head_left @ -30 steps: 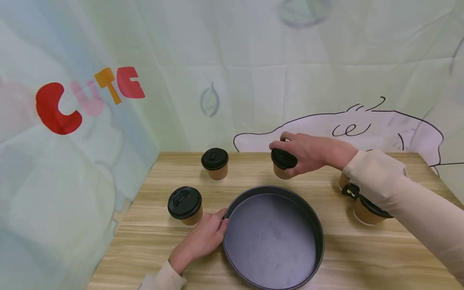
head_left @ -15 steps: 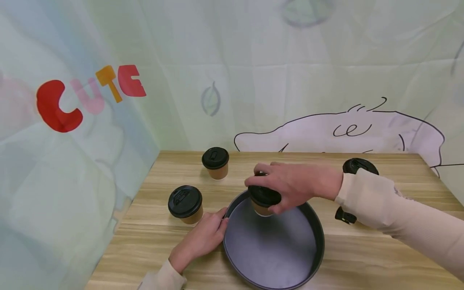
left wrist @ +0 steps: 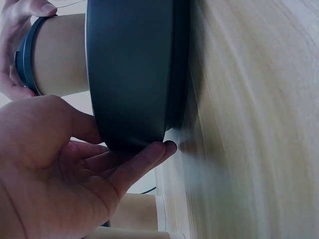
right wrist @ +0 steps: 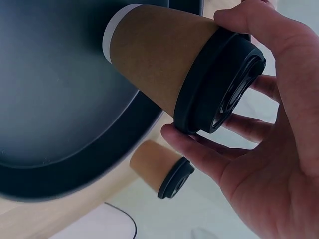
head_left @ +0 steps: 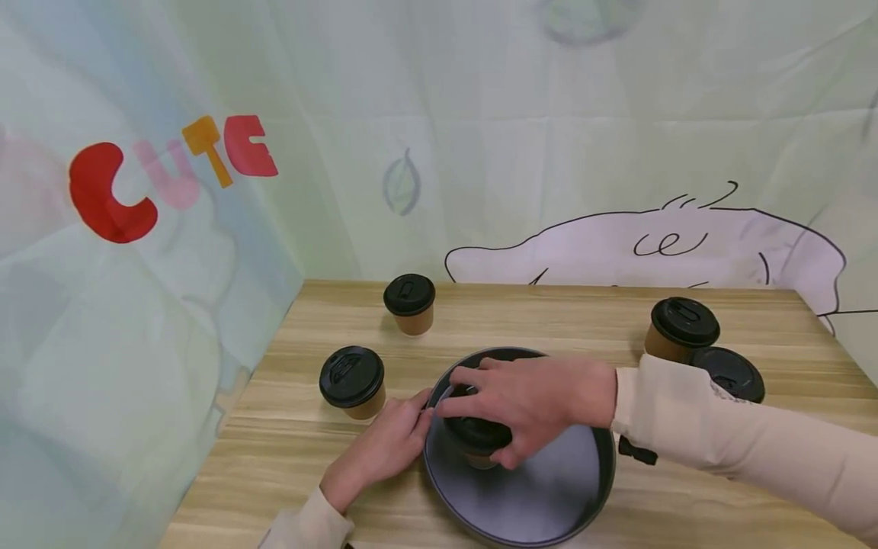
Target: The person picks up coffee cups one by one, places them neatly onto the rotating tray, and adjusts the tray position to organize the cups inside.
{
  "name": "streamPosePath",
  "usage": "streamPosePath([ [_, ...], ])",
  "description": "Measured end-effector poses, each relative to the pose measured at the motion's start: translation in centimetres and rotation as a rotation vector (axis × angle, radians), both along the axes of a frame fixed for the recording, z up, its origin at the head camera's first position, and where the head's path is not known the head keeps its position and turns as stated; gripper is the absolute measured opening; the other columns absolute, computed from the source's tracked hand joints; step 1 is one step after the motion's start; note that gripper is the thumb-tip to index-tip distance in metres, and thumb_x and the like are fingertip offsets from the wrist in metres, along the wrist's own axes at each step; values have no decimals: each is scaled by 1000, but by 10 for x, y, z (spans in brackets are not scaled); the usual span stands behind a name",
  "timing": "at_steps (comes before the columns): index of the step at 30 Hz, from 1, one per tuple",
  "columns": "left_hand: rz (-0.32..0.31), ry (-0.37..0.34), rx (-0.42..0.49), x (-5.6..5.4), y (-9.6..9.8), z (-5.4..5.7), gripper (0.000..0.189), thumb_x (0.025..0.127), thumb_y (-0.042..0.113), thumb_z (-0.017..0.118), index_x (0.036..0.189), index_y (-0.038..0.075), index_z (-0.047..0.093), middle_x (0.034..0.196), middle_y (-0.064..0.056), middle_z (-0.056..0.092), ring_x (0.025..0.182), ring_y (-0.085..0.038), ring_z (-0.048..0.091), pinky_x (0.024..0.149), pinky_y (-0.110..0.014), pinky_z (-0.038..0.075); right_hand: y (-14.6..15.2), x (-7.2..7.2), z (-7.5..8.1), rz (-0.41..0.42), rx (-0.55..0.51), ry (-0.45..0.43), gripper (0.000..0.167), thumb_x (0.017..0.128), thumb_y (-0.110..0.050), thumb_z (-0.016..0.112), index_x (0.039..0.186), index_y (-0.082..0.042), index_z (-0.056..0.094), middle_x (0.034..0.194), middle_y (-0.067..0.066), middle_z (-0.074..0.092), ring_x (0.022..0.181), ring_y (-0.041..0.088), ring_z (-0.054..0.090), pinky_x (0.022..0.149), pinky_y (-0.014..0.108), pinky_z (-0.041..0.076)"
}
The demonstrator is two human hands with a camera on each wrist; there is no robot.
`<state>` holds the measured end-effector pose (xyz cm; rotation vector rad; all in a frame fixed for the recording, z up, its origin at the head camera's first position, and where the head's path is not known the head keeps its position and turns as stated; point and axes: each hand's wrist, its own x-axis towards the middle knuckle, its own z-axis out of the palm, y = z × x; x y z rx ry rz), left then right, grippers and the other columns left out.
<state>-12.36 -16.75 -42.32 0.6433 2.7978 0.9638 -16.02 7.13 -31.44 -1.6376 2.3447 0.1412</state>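
Five lidded cups [head_left: 352,380], one in right hand [head_left: 531,400]; one pan [head_left: 552,488].

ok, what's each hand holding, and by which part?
Right hand: a brown cup, gripped around the rim of its black lid. Left hand: the round dark pan, gripped at its side wall.

In the head view, the right hand [head_left: 531,402] partly hides the held cup [head_left: 480,436]; at right, a sleeve [head_left: 741,446] covers the lower part of another cup [head_left: 731,372].
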Motion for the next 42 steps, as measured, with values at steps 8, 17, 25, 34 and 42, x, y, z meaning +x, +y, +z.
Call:
streamPosePath([
  [8, -73, 70, 62, -4, -8, -10, 24, 106, 8, 47, 123, 6, 63, 81, 2, 62, 72, -9, 58, 63, -30, 51, -15, 6, -6, 88, -63, 4, 77, 88, -49, 78, 154, -40, 40, 147, 0, 44, 104, 24, 59, 91, 33, 55],
  [17, -90, 77, 27, -3, -10, -11, 20, 100, 3, 56, 116, 9, 64, 81, 4, 61, 77, -9, 58, 67, -28, 52, -24, 11, -13, 133, -82, 11, 76, 89, -50, 79, 154, -38, 42, 149, 0, 41, 98, 20, 57, 79, 25, 54],
  [25, -137, 76, 79, -8, -18, -24, 25, 94, -3, 59, 114, 12, 63, 81, 10, 57, 77, -6, 57, 65, -25, 50, -28, 12, -16, 145, -75, 36, 75, 88, -52, 79, 153, -38, 44, 146, 0, 43, 97, 18, 57, 76, 23, 53],
  [34, -163, 102, 130, -14, -23, -38, 29, 94, -5, 54, 116, 13, 61, 74, 10, 48, 67, -6, 52, 57, -24, 45, -29, 13, -19, 141, -59, 23, 76, 90, -55, 77, 155, -37, 42, 150, -1, 40, 104, 16, 55, 80, 23, 53],
  [42, -136, 68, 89, -6, -14, -16, 26, 102, -2, 48, 121, 11, 61, 89, 6, 62, 78, -7, 58, 67, -27, 52, -27, 13, -20, 129, -59, 17, 78, 90, -57, 76, 157, -37, 40, 150, -1, 41, 111, 17, 56, 87, 25, 55],
])
